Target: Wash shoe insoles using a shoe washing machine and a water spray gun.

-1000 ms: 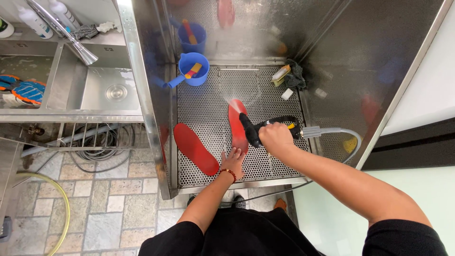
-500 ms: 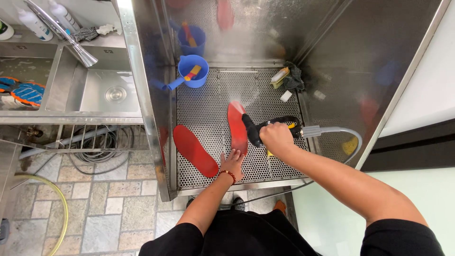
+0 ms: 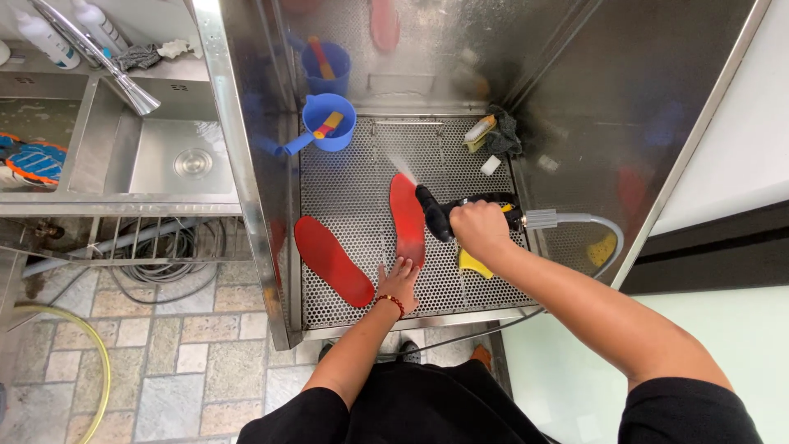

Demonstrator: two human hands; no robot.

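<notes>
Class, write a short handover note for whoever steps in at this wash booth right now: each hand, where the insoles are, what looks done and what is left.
Right hand: gripping the black spray gun, nozzle aimed at the red insole at mid-grate, with spray showing near its far end.
Left hand: fingertips pinning that insole's near end to the perforated grate.
Second red insole: flat on the grate to the left, untouched.
Done: cannot tell how clean the sprayed insole is.
Left: second insole shows no spray on it.
</notes>
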